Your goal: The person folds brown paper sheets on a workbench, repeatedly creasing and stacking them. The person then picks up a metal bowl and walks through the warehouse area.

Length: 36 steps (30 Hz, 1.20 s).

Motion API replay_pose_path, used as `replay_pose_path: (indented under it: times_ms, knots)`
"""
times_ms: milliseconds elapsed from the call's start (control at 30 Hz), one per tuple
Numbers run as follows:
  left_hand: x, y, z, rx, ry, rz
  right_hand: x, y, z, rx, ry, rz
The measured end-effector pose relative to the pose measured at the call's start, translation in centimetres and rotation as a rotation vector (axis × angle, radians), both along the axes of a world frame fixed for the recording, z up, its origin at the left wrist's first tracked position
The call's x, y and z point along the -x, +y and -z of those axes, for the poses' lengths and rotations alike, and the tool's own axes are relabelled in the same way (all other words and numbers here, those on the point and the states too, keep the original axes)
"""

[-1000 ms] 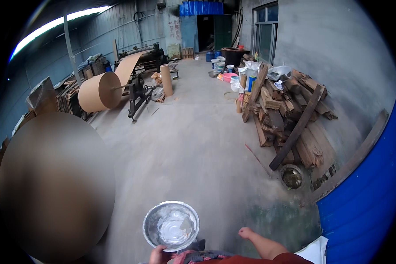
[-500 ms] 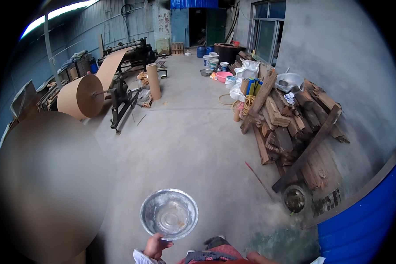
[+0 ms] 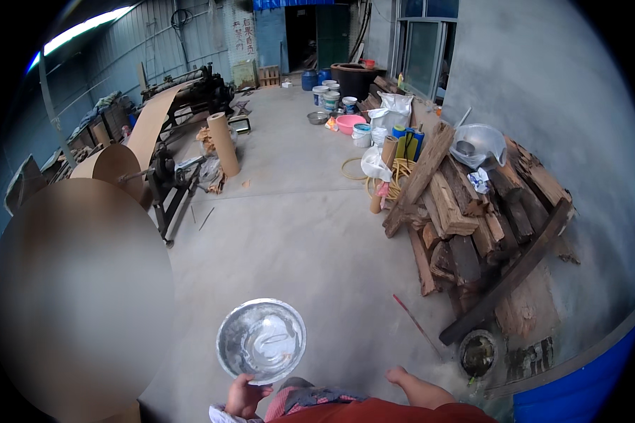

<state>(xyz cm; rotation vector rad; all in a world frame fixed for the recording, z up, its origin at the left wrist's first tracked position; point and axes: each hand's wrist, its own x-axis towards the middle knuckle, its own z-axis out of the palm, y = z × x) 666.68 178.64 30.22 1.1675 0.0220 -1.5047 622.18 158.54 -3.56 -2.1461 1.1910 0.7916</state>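
Note:
A round silver metal basin is held out in front of me at the lower middle, its inside smeared with whitish residue. My left hand is closed on its near rim, with the thumb over the edge. At the right of my body, my right hand hangs apart from the basin at the end of a bare forearm. Its fingers are mostly hidden from view, and I see nothing held there.
A heap of rough timber fills the right side, with a long dark beam leaning along it. Near it are a thin red rod and a round drain-like hole. Ahead stand buckets and a pink tub; a paper-roll machine stands left.
My view has shifted, bringing the timber nearer. My right forearm has swung forward into view, while my left hand keeps hold of the basin, which has moved slightly left.

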Motion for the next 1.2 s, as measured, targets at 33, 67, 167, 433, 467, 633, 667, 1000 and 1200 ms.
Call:
replay_pose_path:
  times_ms: [33, 67, 167, 433, 467, 633, 667, 1000, 1200]
  knots:
    - [-0.7, -1.8, -0.7, 0.017, 0.002, -0.015, -3.4, -3.8, -2.0, -0.01, -0.096, 0.156]
    - [-1.5, -4.1, -0.5, -0.002, -0.019, -0.025, -6.0, -7.0, -3.6, -0.021, -0.185, 0.328]
    - [-4.3, -10.8, 1.1, -0.063, -0.046, -0.032, -11.5, -14.6, -5.2, 0.014, -0.357, 0.444]
    - [-17.5, -33.0, 4.2, -0.046, -0.056, 0.022, -17.6, -30.4, -3.1, -0.099, -0.196, 0.356]
    - [-19.0, -36.3, 4.1, -0.075, -0.035, 0.045, -17.0, -31.4, -2.7, -0.14, -0.135, 0.393]
    - [-25.1, -52.5, 1.3, -0.06, -0.078, 0.086, -17.4, -39.6, -1.2, -0.093, 0.08, -0.067]
    - [-26.2, -55.3, 0.7, -0.063, -0.095, 0.076, -18.8, -41.3, -2.1, -0.139, 0.086, -0.069]
    - [-33.0, -82.5, -1.9, -0.022, -0.086, 0.06, -26.6, -68.7, 1.2, -0.22, 0.104, -0.128]
    - [-37.6, -95.3, -2.8, -0.054, -0.042, 0.042, -37.0, -94.9, -0.5, 0.035, -0.048, 0.057]
